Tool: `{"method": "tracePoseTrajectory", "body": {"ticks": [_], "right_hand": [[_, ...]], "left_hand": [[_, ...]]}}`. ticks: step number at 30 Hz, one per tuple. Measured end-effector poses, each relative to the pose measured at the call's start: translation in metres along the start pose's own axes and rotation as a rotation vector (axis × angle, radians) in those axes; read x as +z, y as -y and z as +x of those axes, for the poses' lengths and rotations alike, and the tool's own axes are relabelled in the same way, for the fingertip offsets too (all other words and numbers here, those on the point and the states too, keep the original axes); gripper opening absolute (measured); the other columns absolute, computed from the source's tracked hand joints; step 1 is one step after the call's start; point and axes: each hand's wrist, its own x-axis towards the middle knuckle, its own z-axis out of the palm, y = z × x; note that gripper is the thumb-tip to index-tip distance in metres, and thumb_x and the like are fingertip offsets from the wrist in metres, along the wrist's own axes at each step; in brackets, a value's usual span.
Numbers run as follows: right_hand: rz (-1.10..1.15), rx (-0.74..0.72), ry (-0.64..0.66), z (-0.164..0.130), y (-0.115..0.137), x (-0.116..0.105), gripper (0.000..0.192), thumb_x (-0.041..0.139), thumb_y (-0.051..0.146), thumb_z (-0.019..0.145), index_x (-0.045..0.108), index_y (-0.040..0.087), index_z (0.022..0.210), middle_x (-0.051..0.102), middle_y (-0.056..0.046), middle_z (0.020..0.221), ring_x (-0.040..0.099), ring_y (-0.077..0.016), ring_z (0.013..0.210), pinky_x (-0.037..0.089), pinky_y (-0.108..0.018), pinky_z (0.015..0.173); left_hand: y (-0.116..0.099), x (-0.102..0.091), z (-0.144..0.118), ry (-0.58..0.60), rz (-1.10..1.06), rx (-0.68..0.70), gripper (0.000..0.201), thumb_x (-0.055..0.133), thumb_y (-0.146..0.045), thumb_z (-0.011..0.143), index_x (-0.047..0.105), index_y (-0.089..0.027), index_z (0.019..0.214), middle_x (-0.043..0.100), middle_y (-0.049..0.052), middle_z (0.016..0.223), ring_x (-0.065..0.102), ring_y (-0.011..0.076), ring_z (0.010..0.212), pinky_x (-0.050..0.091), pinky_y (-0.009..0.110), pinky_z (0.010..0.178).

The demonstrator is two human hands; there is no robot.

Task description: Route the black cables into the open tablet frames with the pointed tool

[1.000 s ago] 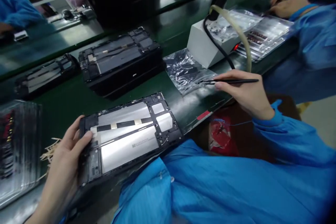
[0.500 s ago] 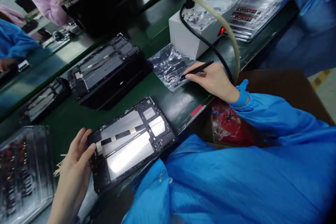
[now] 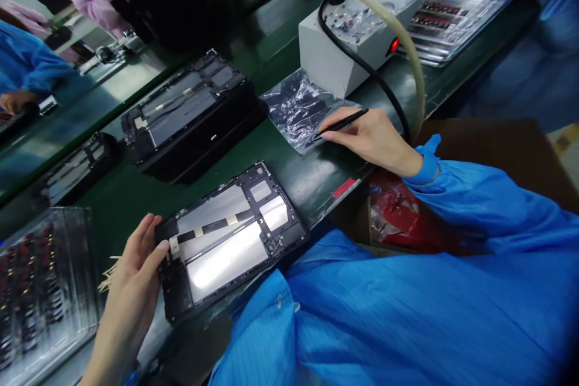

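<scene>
Left hand point(image 3: 136, 280) flat, fingers extended; right hand point(image 3: 377, 139) curled in pinch, arm outstretched.

Open tablet chassis point(image 3: 230, 241) is lying flat, back up, at the table's near edge, exposing silver battery panels and a black ribbon cable. Black tweezers point(image 3: 340, 123) are slanting, tips touching a clear plastic bag point(image 3: 298, 107).
</scene>
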Motion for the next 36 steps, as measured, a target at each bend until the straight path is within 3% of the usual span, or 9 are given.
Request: {"method": "tracePoseTrajectory", "body": {"ticks": [7,12,17,19,22,25,27,31,36], "right_hand": [[0.032,-0.006,-0.010,0.002,0.000,0.004,0.018,0.075,0.038,0.092,0.079,0.021,0.098,0.078,-0.002,0.101,0.072,-0.0185,0.092,0.056,-0.030,0.077],[0.095,0.014,-0.109,-0.015,0.013,-0.019,0.018,0.077,0.039,0.090,0.080,0.022,0.096,0.078,-0.001,0.097,0.072,-0.0168,0.085,0.056,-0.027,0.069],[-0.001,-0.054,-0.304,-0.083,0.034,-0.074,0.012,0.084,0.027,0.084,0.083,0.028,0.096,0.079,0.001,0.092,0.072,-0.0174,0.084,0.058,-0.032,0.079],[-0.006,-0.069,-0.540,-0.114,0.031,-0.092,0.018,0.090,0.019,0.074,0.084,0.027,0.090,0.079,-0.002,0.091,0.073,-0.0193,0.089,0.057,-0.034,0.089],[0.145,-0.070,-0.990,-0.147,0.009,-0.115,0.013,0.090,0.024,0.076,0.084,0.026,0.087,0.077,-0.001,0.089,0.071,-0.0161,0.087,0.057,-0.032,0.089],[0.471,0.022,-1.251,-0.156,-0.018,-0.134,0.015,0.084,0.038,0.084,0.079,0.025,0.089,0.071,0.002,0.082,0.070,-0.0137,0.078,0.061,-0.033,0.082],[0.707,0.134,-1.309,-0.153,-0.028,-0.145,0.022,0.077,0.041,0.092,0.075,0.020,0.084,0.067,0.001,0.077,0.071,-0.0131,0.078,0.063,-0.033,0.083],[1.023,0.252,-1.401,-0.143,-0.026,-0.158,0.039,0.055,0.037,0.107,0.066,0.016,0.075,0.064,0.002,0.076,0.070,-0.0085,0.078,0.062,-0.028,0.087],[1.550,0.192,-1.415,-0.133,0.003,-0.145,0.025,0.055,0.027,0.106,0.067,0.019,0.085,0.064,0.004,0.081,0.068,-0.0091,0.076,0.062,-0.026,0.077]], "left_hand": [[0.003,-0.012,0.003,0.005,0.104,0.039,0.051,0.070,-0.053,0.092,0.054,-0.063,0.139,0.043,-0.015,0.164,0.029,0.0246,0.160,0.023,0.047,0.133],[-0.063,0.015,0.015,-0.010,0.514,0.698,0.054,0.063,-0.046,0.097,0.051,-0.049,0.149,0.052,-0.005,0.158,0.045,0.0283,0.151,0.030,0.052,0.131],[-0.152,0.153,0.006,0.711,0.482,1.246,0.034,0.051,-0.027,0.099,0.067,-0.022,0.128,0.067,0.008,0.140,0.062,0.0238,0.133,0.047,0.043,0.119],[-0.174,0.226,-0.016,1.080,0.308,1.126,0.040,0.050,-0.020,0.096,0.064,-0.016,0.133,0.066,0.012,0.141,0.064,0.0227,0.130,0.048,0.042,0.118],[-0.194,0.324,-0.062,1.482,-0.043,0.670,0.064,0.048,-0.014,0.093,0.039,-0.011,0.155,0.042,0.016,0.164,0.052,0.0229,0.146,0.042,0.041,0.123],[-0.207,0.393,-0.105,1.548,-0.078,0.547,0.071,0.041,-0.016,0.097,0.020,-0.010,0.164,0.030,0.015,0.170,0.041,0.0214,0.154,0.041,0.038,0.124],[-0.211,0.415,-0.122,1.554,-0.089,0.508,0.074,0.038,-0.014,0.094,0.017,-0.013,0.165,0.030,0.012,0.171,0.034,0.0196,0.158,0.037,0.037,0.127],[-0.203,0.385,-0.116,1.529,-0.159,0.575,0.080,0.044,-0.014,0.090,0.018,-0.010,0.165,0.029,0.014,0.171,0.033,0.0210,0.159,0.033,0.035,0.130],[-0.172,0.236,-0.037,1.310,-0.101,0.886,0.066,0.059,-0.026,0.093,0.041,-0.017,0.156,0.047,0.016,0.161,0.051,0.0289,0.147,0.043,0.044,0.122]]}}
